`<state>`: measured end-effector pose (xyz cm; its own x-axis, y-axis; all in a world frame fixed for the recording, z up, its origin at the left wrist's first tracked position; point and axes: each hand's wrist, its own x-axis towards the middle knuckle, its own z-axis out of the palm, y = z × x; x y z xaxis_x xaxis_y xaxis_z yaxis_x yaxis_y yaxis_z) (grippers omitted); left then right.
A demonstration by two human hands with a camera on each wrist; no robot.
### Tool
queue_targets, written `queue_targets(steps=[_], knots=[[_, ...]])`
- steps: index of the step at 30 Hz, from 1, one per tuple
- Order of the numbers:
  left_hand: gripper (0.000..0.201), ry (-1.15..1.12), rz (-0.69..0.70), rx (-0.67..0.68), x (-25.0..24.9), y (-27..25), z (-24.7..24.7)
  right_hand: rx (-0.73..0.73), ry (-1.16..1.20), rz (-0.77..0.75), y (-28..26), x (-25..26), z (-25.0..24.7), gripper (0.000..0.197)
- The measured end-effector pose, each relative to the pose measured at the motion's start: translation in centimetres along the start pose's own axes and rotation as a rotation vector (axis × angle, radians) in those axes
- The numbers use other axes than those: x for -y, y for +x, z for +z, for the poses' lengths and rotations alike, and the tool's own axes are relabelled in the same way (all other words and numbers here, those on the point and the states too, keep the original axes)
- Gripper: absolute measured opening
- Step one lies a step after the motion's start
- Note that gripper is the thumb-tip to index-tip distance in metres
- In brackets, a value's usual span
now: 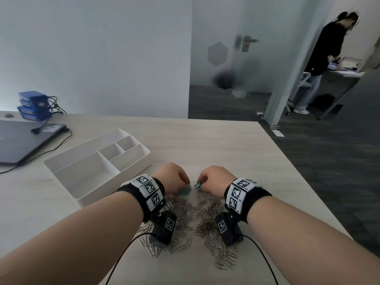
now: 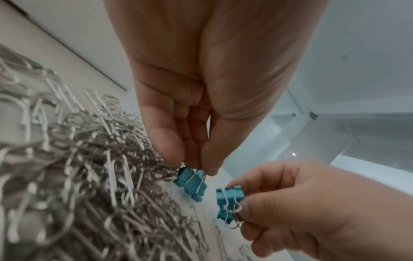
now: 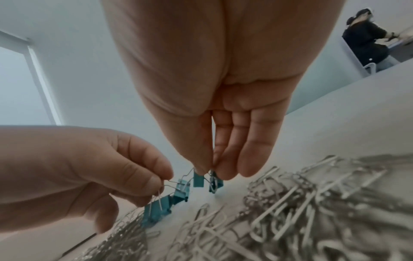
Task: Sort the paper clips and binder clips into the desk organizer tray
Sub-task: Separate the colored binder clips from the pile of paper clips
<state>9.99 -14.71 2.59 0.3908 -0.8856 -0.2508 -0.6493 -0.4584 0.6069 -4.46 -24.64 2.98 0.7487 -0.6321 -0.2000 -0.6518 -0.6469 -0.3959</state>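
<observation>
A heap of silver paper clips (image 1: 185,219) lies on the pale table under my wrists. At its far edge my left hand (image 1: 186,185) pinches the wire handles of teal binder clips (image 2: 191,185). Just to the right, my right hand (image 1: 200,183) pinches other teal binder clips (image 3: 198,180) by their handles. Each hand holds more than one clip, hanging just above or touching the table. The hands are a few centimetres apart. The white desk organizer tray (image 1: 61,167), with several empty compartments, sits to the left of my left hand.
A closed grey laptop (image 1: 24,140) with a cable lies at far left, blue boxes (image 1: 33,105) stacked behind it. The table's right edge (image 1: 298,171) drops to dark carpet. A person (image 1: 327,58) stands at a desk in the far room.
</observation>
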Motion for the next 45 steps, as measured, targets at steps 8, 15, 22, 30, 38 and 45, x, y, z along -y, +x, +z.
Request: queue_targets(steps=[8, 15, 22, 30, 38, 45], knots=[[0.008, -0.118, 0.051, -0.116, -0.8, -1.4, -0.8, -0.127, 0.266, 0.068, -2.9, -3.8, -2.1, 0.013], [0.006, -0.154, 0.180, 0.000, -6.8, -3.1, 2.9, -0.275, 0.253, 0.242, -7.6, -10.8, -4.3, 0.010], [0.009, -0.041, 0.295, 0.168, -10.3, -5.1, 8.8, -0.312, 0.186, 0.352, -10.5, -14.0, -3.3, 0.010], [0.018, 0.026, 0.312, 0.194, -9.8, -6.4, 10.2, -0.307, 0.202, 0.402, -11.5, -14.5, -2.9, 0.023], [0.013, -0.285, 0.247, -0.133, -3.9, -8.9, 5.5, -0.498, 0.453, 0.104, -14.4, -6.7, -1.2, 0.022], [0.018, -0.600, 0.062, -0.481, 3.9, -10.8, 3.3, -0.377, 0.717, 0.099, -14.8, -1.3, 4.0, 0.022]])
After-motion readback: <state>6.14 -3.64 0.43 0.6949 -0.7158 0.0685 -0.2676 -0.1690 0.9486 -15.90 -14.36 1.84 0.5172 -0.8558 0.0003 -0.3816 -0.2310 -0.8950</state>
